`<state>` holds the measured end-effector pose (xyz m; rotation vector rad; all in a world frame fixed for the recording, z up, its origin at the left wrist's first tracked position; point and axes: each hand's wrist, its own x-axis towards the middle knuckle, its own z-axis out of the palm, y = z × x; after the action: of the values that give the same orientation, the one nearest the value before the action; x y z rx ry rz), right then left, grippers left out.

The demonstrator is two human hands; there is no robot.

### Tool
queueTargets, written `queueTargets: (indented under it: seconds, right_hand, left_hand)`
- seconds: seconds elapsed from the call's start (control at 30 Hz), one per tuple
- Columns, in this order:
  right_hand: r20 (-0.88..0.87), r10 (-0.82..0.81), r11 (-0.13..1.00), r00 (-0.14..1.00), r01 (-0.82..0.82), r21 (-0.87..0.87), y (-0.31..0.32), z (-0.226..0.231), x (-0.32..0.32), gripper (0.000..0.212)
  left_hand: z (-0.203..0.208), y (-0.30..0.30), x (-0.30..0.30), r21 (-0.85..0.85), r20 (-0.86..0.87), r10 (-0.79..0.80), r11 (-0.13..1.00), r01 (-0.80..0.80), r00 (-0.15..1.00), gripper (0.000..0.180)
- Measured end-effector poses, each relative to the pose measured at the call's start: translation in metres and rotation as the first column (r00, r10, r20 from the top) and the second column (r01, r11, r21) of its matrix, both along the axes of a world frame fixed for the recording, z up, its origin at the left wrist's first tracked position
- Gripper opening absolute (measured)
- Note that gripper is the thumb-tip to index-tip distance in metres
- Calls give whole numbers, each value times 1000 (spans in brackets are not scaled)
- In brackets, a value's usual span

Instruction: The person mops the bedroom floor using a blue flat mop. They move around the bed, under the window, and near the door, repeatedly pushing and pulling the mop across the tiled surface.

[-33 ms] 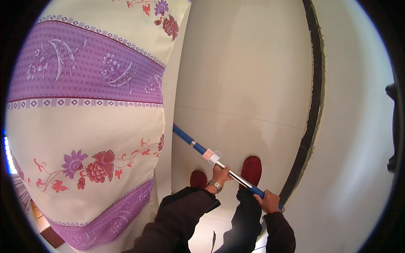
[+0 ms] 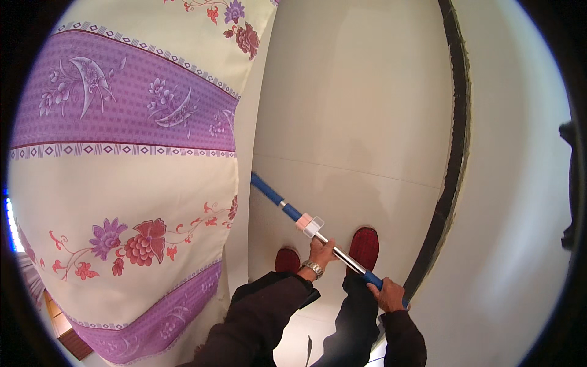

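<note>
A bed with a cream and purple floral cover (image 2: 122, 183) fills the left side, beside pale floor tiles (image 2: 354, 110). A blue-and-metal pole (image 2: 306, 223) slants under the bed's edge. Left hand (image 2: 322, 251) grips its metal middle; right hand (image 2: 389, 295) is closed around its blue end.

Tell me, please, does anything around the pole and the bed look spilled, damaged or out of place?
Nothing stands out. Both hands, left and right, grip the blue and metal pole, whose far end disappears under the flowered bedcover. The pale floor shows no spill or breakage.
</note>
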<state>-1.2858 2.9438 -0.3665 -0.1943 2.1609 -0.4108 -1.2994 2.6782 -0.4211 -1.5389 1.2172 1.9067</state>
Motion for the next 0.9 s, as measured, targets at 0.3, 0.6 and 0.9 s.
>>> queueTargets:
  seconds: [0.3,0.6,0.9]
  right_hand:
    - [-108,-309,950,945,313,22,1,29,50,51]
    - [72,-589,801,805,571,180,13,38,157,37]
    - [75,-702,712,708,700,60,-6,132,221,39]
  left_hand:
    - [10,34,-30,-88,-168,-396,918,386,903,27]
    - [21,70,8,-240,-182,-714,699,674,676,23]
    - [97,62,9,-146,-237,-757,647,749,608,39]
